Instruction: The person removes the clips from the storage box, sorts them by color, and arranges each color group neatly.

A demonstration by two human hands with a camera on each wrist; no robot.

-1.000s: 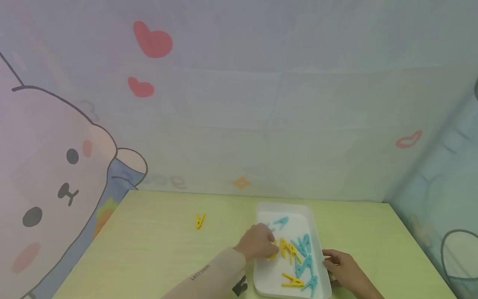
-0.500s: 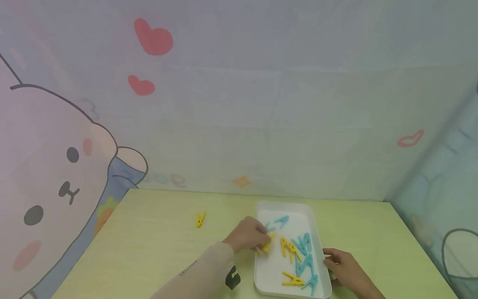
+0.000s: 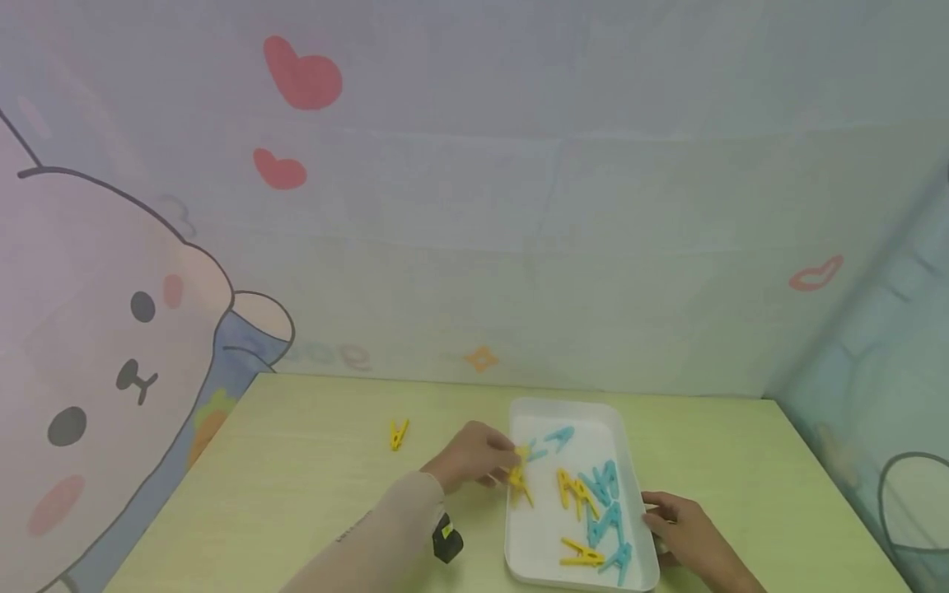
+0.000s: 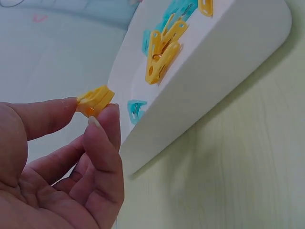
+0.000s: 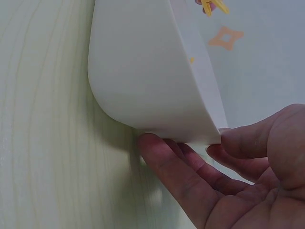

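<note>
My left hand [image 3: 473, 455] is just over the left rim of a white tray [image 3: 535, 550]. It pinches a yellow clothespin [image 4: 96, 99] between thumb and fingertips, as the left wrist view shows. At the tray's right side my right hand [image 3: 688, 529] grips the wall, thumb at the rim and fingers against the outside, seen close in the right wrist view. Inside the tray lie yellow clothespins [image 3: 582, 553] and blue clothespins [image 3: 604, 525], several of them bunched toward the right wall. Near the tray's far end is another blue clothespin [image 3: 561, 436].
A lone yellow clothespin [image 3: 398, 435] lies on the light green table [image 3: 319, 461], left of the tray. Behind the table hangs a printed backdrop [image 3: 460, 206] with hearts and a cartoon animal.
My left hand has moved left and a little away from me, from inside the tray to its left rim, with the yellow clothespin. The right hand stays at the tray.
</note>
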